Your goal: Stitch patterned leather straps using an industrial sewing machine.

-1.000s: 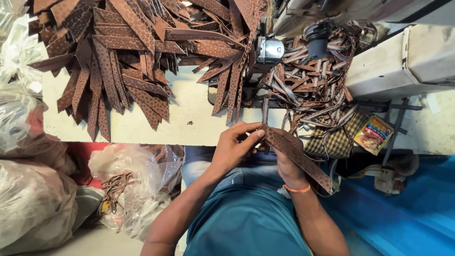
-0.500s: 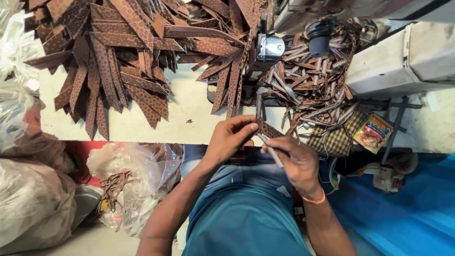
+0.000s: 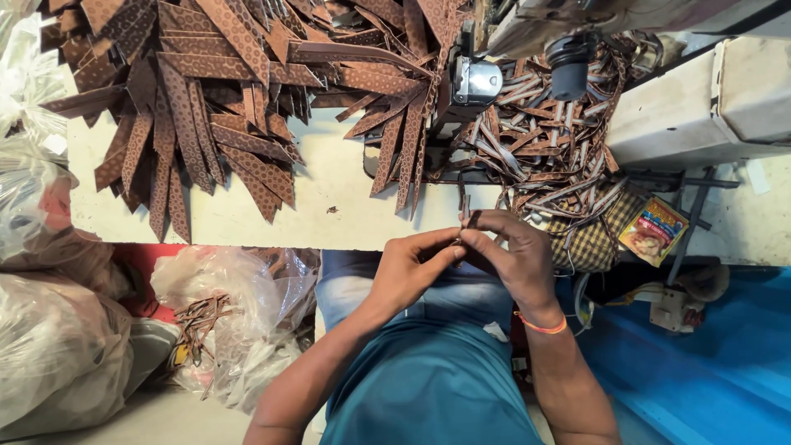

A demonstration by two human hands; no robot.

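1. Left hand [image 3: 409, 268] and right hand [image 3: 512, 251] meet fingertip to fingertip over the lap, just below the near edge of the counter [image 3: 329, 210].
2. Both hands are closed in a pinch on a narrow brown strip [image 3: 464, 208]; only its short end shows, sticking up above the right fingers. The rest is hidden by the hands.
3. Right wrist wears an orange band [image 3: 541, 326].
4. On the counter, upper left: a big fan of patterned brown strips [image 3: 206, 107], overlapping, some hanging past the edge.
5. Upper middle: sewing machine head [image 3: 476, 81], metal, with more strips lying against it.
6. Right of that: a heap of thin folded strips [image 3: 552, 148], brown with pale sides, well tangled.
7. Checked cloth [image 3: 597, 235] under the heap's near side; a small colourful packet [image 3: 655, 231] just beside it.
8. Left of the person: clear plastic bags [image 3: 239, 313], one holding loose brown strips.
9. Blue sheet [image 3: 700, 371] on the right, below the counter.
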